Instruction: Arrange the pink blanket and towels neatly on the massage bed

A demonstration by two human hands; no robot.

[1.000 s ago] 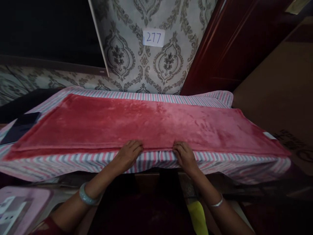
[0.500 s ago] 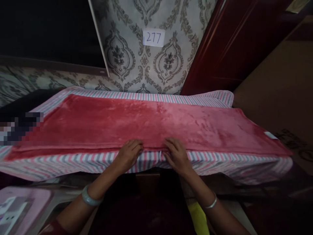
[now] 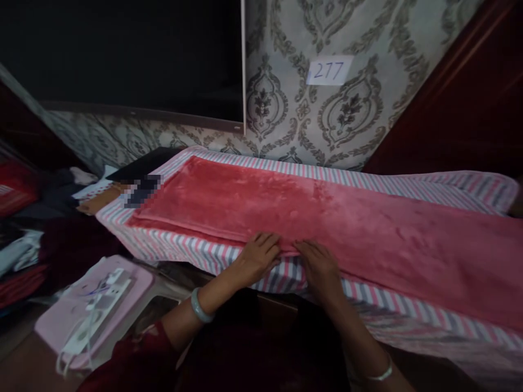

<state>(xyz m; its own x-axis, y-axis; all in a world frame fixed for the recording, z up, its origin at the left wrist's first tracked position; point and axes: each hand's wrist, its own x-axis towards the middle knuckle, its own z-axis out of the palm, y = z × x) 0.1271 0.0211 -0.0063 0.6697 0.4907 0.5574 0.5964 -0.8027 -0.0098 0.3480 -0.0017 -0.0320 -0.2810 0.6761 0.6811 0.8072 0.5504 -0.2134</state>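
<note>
A long red plush blanket, folded into a strip, lies along a striped pink, white and grey cloth that covers a table. My left hand rests on the blanket's near edge, fingers curled over the hem. Right beside it, my right hand lies on the same edge with fingers bent down onto the fabric. The two hands are almost touching. A pale bangle sits on my left wrist and a thin silver one on my right.
A pink stool or box with a white power strip stands at lower left. Piled clothes fill the far left. A patterned wall with a paper marked 277 and a dark red door are behind.
The view has swung left, so the blanket now runs off to the right. My right hand has slid left along the blanket's edge until it is beside my left hand.
</note>
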